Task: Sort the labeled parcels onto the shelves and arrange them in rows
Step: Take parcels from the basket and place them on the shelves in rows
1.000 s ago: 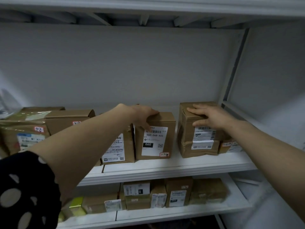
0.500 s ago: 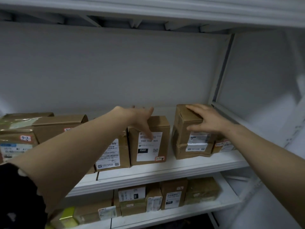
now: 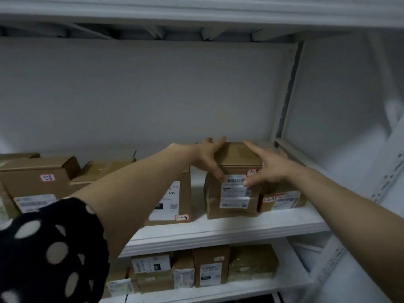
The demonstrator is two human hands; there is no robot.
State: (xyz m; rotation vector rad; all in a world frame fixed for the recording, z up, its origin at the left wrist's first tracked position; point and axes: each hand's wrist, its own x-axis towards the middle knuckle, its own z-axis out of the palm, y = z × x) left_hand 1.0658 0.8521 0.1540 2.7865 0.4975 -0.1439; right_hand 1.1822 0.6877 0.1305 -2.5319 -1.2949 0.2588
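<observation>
Closest in, the dotted black sleeve (image 3: 43, 248) fills the bottom-left corner. Down below, the lower shelf (image 3: 218, 291) carries a row of small boxes (image 3: 209, 270). Up on the middle shelf (image 3: 218, 232), the taped parcel (image 3: 234, 202) sits toward the right end, just back from the front edge. It is apart from the A05 box (image 3: 175, 200) and just beside a low box (image 3: 284, 200). The left hand (image 3: 207, 158) lies spread over its upper-left corner, thumb on the front. The right hand (image 3: 271, 169) is splayed wide at its upper-right, thumb on the label. Behind is the grey back wall (image 3: 153, 95).
</observation>
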